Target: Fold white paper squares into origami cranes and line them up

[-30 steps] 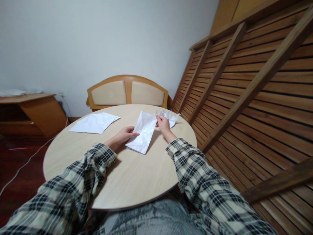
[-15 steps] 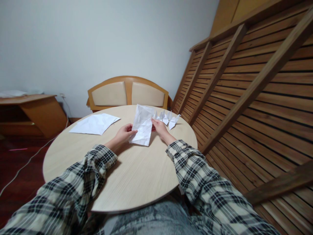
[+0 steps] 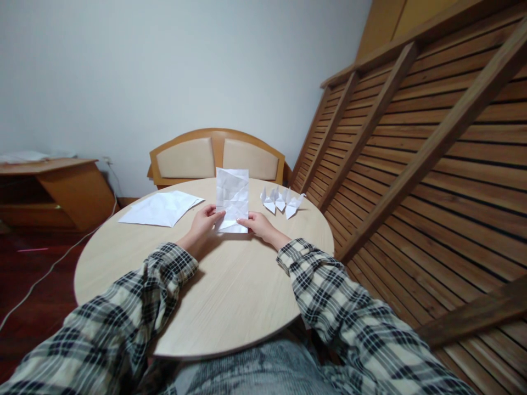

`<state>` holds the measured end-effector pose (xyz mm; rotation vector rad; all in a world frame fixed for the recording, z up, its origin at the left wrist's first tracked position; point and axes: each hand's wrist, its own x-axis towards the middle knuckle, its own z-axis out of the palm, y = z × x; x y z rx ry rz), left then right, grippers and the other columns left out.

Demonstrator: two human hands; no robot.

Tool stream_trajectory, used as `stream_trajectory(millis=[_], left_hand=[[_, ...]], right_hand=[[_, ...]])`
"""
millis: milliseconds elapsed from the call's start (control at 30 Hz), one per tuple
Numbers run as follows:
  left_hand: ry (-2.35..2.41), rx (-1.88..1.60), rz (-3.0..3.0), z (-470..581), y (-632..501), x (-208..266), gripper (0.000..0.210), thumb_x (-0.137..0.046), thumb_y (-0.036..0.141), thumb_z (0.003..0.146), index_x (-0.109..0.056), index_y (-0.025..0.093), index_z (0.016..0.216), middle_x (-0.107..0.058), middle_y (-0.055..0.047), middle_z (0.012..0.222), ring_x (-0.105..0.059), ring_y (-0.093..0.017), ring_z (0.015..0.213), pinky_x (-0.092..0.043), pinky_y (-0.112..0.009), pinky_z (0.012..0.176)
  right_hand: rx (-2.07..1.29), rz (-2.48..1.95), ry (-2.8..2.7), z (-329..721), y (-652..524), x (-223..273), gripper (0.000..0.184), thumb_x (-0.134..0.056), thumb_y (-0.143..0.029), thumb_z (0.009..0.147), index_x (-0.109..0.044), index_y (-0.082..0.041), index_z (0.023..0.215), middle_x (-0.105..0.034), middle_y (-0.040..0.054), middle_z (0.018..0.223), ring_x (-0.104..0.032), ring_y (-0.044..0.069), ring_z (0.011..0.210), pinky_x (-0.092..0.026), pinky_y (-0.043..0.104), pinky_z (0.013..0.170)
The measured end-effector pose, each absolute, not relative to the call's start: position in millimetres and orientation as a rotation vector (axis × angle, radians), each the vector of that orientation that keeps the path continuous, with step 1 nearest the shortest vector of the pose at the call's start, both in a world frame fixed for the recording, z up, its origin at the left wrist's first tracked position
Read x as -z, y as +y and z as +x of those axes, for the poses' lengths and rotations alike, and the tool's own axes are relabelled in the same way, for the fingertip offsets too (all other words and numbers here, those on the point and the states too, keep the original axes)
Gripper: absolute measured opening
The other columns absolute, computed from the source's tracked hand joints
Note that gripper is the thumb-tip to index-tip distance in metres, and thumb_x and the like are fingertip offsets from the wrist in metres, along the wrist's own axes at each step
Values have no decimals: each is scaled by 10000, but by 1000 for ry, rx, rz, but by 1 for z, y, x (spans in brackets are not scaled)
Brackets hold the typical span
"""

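Observation:
A creased, folded white sheet of paper [image 3: 233,192] stands tilted up above the far half of the round table [image 3: 230,296]. My left hand [image 3: 206,222] grips its lower left edge, thumb on the front face. At the lower right edge, my right hand [image 3: 261,226] pinches the same sheet between thumb and fingers. Fingers behind the paper are hidden. To the right stand folded paper cranes [image 3: 293,207] in a close group. On the left side of the table lies a flat white paper stack [image 3: 162,209].
Past the table's far edge is a padded wooden headboard [image 3: 185,158]. A slatted wooden panel [image 3: 411,164] leans along the right. At the left, a wooden cabinet [image 3: 78,192] stands near a white cable [image 3: 53,266] on the floor.
The paper has turned from a slant to upright and shifted slightly left. My right hand has slid down to its lower right edge, and the cranes show more fully.

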<state>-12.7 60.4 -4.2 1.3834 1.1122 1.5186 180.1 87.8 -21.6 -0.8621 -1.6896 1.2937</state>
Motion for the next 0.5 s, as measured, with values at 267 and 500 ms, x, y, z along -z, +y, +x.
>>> stream_trajectory(millis=[267,500], left_hand=[[1067,-1456,1288,-13,63,11,276,-749,295,682,-649,145,891,-657,-28,778,-547,-128,608,-349,-223,498],[966,-1259,1308,-12,60,13,369,-780,248,677,-684,124,1011,-715,-125,984,-635,-198,789,-484,-273,640]], right_hand=[[-1368,-837,-1563,180,87,19,180,-759,-265,719,-695,-121,805,-653,37,755,-553,108,640,-485,218,551],[-1327,-833,-1536,180,87,18,139,-750,-249,757,-705,-125,804,-668,51,774,-573,111,651,-522,217,542]])
